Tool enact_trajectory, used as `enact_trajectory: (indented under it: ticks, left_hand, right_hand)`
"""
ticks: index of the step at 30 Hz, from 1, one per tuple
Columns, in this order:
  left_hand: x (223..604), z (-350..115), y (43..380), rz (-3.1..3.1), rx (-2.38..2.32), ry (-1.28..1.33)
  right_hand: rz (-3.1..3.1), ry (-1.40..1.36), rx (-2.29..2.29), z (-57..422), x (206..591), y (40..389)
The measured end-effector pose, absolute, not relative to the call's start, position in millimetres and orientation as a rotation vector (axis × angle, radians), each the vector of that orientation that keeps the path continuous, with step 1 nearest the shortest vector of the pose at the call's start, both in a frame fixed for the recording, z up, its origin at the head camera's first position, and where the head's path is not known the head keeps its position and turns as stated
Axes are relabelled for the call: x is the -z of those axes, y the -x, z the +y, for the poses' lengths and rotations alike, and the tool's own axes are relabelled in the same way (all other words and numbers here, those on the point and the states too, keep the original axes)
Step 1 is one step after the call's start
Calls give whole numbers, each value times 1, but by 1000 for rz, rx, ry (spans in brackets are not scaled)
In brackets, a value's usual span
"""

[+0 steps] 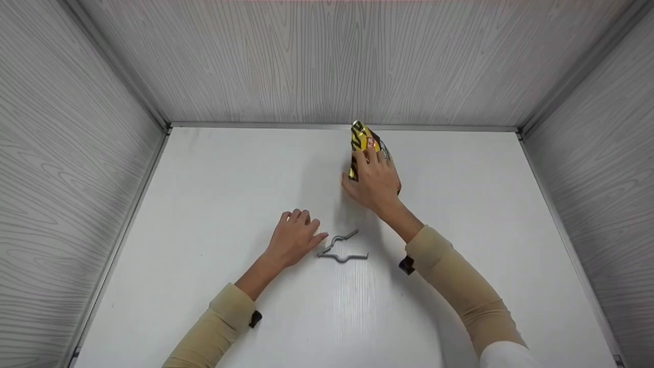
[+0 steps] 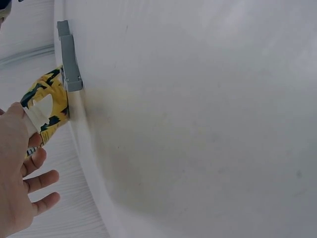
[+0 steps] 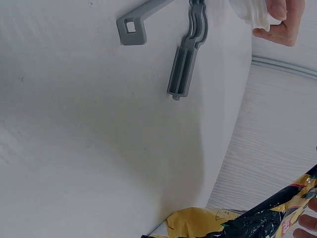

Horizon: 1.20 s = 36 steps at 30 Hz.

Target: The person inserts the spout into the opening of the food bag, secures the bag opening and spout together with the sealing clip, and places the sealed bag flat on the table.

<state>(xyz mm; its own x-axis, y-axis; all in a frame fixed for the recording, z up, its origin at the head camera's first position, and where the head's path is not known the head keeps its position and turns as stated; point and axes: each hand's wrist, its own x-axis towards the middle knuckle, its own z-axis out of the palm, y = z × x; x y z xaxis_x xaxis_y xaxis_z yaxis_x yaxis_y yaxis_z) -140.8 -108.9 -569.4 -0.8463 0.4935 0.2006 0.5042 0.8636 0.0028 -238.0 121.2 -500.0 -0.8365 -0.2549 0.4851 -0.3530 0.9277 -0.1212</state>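
A yellow and black packet [image 1: 361,137] of shiny film stands toward the back of the table, tilted. My right hand [image 1: 377,181] grips it, fingers over its front and thumb at its left edge. Nearer to me lies a grey plastic hinged clip [image 1: 355,257], its two arms spread in a V with a bend along each. Left of the clip, my left hand [image 1: 294,239] hovers low with curled fingers. The right wrist view shows the left fingers pinching a small white thing [image 3: 253,12], whose kind I cannot tell; the head view hides it.
The white table [image 1: 225,179] is bounded by wood-grain panels at the back [image 1: 317,61], left [image 1: 61,168] and right [image 1: 598,168]. A grey strip [image 1: 255,125] runs along the back edge. Dark wrist cameras [image 1: 407,265] hang under both sleeves.
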Motion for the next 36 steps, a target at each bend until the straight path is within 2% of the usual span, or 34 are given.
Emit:
enact_trajectory:
  ticks: [36]
  left_hand:
    - [572, -110, 139, -2782, 55, 777]
  right_hand:
    - [-2535, -498, -292, 152, 491, 224]
